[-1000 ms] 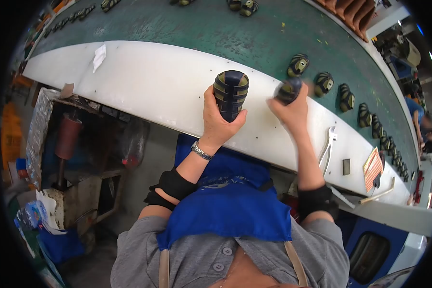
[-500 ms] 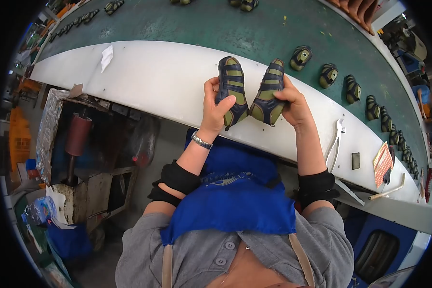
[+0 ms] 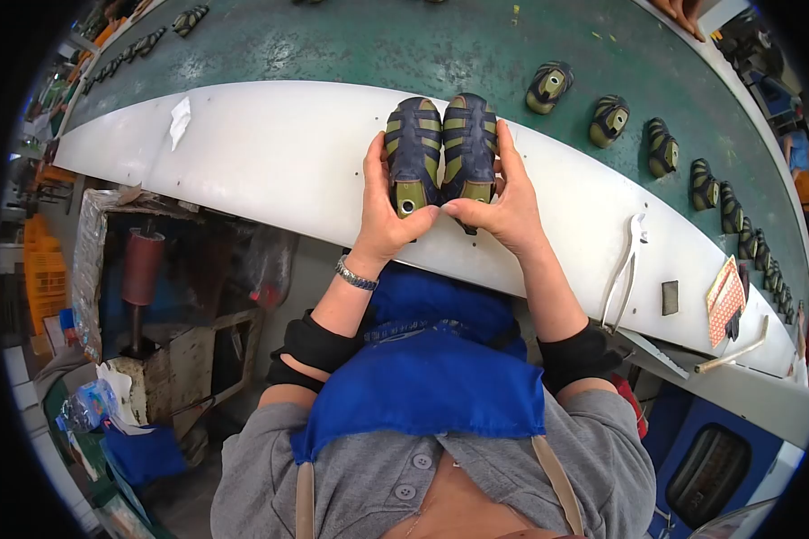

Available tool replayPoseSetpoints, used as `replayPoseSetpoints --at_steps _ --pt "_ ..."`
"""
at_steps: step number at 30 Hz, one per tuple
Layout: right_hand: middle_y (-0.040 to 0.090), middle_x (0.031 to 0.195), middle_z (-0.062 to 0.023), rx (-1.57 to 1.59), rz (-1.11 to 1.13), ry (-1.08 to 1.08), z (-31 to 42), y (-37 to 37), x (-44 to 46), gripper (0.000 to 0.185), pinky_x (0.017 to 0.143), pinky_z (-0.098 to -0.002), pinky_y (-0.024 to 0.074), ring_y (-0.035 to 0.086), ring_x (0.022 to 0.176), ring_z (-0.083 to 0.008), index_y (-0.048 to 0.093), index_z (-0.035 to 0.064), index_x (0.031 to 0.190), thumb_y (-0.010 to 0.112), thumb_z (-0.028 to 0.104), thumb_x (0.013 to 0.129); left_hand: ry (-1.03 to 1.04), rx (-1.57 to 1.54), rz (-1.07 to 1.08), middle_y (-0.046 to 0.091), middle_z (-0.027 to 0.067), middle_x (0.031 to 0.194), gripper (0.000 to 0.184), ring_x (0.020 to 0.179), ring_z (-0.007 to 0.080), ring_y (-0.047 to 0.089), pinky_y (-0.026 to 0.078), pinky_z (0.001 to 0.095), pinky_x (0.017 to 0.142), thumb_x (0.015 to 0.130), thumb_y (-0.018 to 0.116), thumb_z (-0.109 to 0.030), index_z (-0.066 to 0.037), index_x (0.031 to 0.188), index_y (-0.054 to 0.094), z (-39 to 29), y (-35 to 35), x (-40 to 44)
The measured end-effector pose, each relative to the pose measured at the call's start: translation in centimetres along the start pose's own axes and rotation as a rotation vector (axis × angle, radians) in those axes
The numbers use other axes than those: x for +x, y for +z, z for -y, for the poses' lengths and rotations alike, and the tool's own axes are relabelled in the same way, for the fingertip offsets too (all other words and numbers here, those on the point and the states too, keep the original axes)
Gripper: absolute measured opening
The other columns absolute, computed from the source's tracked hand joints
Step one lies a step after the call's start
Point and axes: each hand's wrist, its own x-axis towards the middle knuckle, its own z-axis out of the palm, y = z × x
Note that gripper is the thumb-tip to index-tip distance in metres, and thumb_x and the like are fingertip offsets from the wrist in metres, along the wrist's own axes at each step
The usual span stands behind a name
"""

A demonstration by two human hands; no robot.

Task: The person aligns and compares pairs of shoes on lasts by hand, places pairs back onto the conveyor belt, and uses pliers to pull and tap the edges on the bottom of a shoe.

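Two dark navy and olive-green strappy shoes are held side by side over the white bench top (image 3: 270, 135), toes pointing away from me. My left hand (image 3: 388, 211) grips the left shoe (image 3: 413, 148), its thumb at the heel beside a pale round hole. On the right, my right hand (image 3: 505, 202) wraps the outer side of the right shoe (image 3: 468, 144), with its thumb across the heel end. The thumb tips nearly meet between the heels. The two shoes lie close together, their strapped upper sides facing up.
Beyond the bench runs a green belt (image 3: 351, 54) carrying several similar shoes (image 3: 609, 121). Metal pincers (image 3: 626, 269), a dark small block (image 3: 670, 298), a dotted red card (image 3: 726, 304) and a stick (image 3: 733, 349) lie at right. A white scrap (image 3: 180, 121) lies left; below stands a machine with a red roller (image 3: 142, 268).
Both shoes have been turned from their tilted, spread position to lie parallel and close together, tops up. My hands have come nearer each other. The shoes on the belt have shifted slightly in view.
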Motion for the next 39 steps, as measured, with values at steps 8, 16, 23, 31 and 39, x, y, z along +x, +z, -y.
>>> replayPoseSetpoints --at_steps 8,16,23,31,39 --pt "0.037 0.144 -0.0259 -0.128 -0.035 -0.050 -0.1 0.2 -0.4 0.129 0.111 -0.0419 0.0365 0.039 0.136 -0.0352 0.014 -0.0100 0.152 0.090 0.035 0.057 0.005 0.021 0.001 0.033 0.0180 0.142 0.109 0.132 0.0275 0.040 0.038 0.0401 0.110 0.069 0.075 -0.012 0.002 0.153 0.008 0.4 0.1 -0.1" --pt "0.038 0.141 -0.0241 -0.048 -0.053 -0.028 0.0 0.3 -0.3 0.122 0.100 -0.0389 0.0479 0.048 0.128 -0.0318 0.015 -0.0095 0.152 0.087 0.031 0.062 0.067 0.136 -0.011 0.036 0.0187 0.141 0.108 0.129 0.0270 0.045 0.040 0.0401 0.109 0.071 0.077 -0.014 0.001 0.153 0.009 2.1 -0.1 0.0" --pt "0.042 0.141 -0.0255 -0.114 -0.082 -0.012 -0.3 0.2 -0.4 0.116 0.105 -0.0390 0.0432 0.049 0.129 -0.0323 0.020 -0.0111 0.151 0.086 0.030 0.064 0.105 0.282 0.001 0.039 0.0200 0.143 0.105 0.130 0.0270 0.045 0.038 0.0400 0.109 0.076 0.078 -0.019 0.003 0.153 0.011 2.4 -0.6 -0.5" --pt "0.023 0.148 -0.0412 -0.676 -0.189 -0.245 0.8 1.3 -1.1 0.100 0.110 -0.0486 0.0340 0.038 0.134 -0.0508 0.032 -0.0069 0.147 0.080 0.042 0.074 0.085 0.240 0.132 0.011 0.0288 0.160 0.109 0.150 0.0374 0.010 0.010 0.0434 0.121 0.092 0.053 -0.059 0.009 0.153 -0.008 0.5 0.7 0.1" --pt "0.025 0.147 -0.0388 -0.804 -0.142 -0.059 4.3 2.6 0.1 0.090 0.103 -0.0549 0.0412 0.038 0.128 -0.0549 0.053 -0.0025 0.130 0.084 0.048 0.062 0.016 -0.051 0.188 -0.003 0.0330 0.160 0.120 0.151 0.0361 0.003 0.016 0.0413 0.120 0.089 0.044 -0.075 0.007 0.150 -0.019 0.2 0.9 0.1"
